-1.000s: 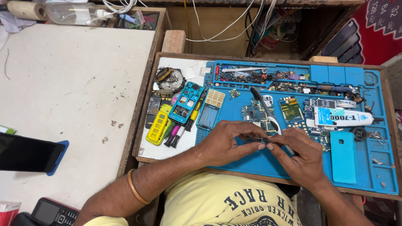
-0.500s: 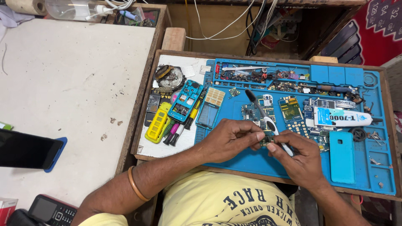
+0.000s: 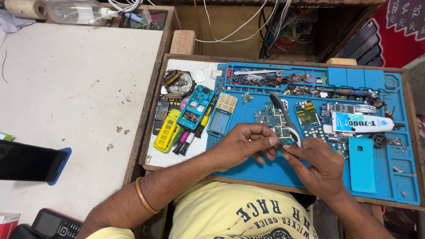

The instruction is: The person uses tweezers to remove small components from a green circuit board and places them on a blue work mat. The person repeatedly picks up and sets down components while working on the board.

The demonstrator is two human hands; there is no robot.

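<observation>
Two bare hands meet at lower centre of the frame over the blue silicone repair mat (image 3: 274,170). Left hand (image 3: 241,144) has fingers curled, fingertips pinched together on one small dark part (image 3: 278,146), too small to identify. Right hand (image 3: 316,166) pinches the same part from the other side, thumb and forefinger closed on it; hands touch at the fingertips. One pair of metal tweezers with black tips (image 3: 283,116) lies on the mat just above the hands, its curved end near the right hand's knuckles.

One orange bangle (image 3: 142,195) on the left forearm, lower left of centre.

The mat sits in one wooden tray (image 3: 148,128). On the mat, centre: two green circuit boards, one (image 3: 271,119) left of the tweezers, one with a gold shield (image 3: 306,114) to the right. Right side: one white glue tube (image 3: 361,123) and, below it, one light-blue phone back cover (image 3: 362,164). Left part of tray: one yellow phone housing (image 3: 167,131), one cyan phone frame (image 3: 195,107), one keypad phone frame with screen (image 3: 222,114), one round solder wire coil (image 3: 178,82).

Far left edge: one black smartphone on a blue pad (image 3: 28,161). Bottom left corner: one black keypad phone (image 3: 55,225). Top left: one clear plastic bottle (image 3: 77,11).
</observation>
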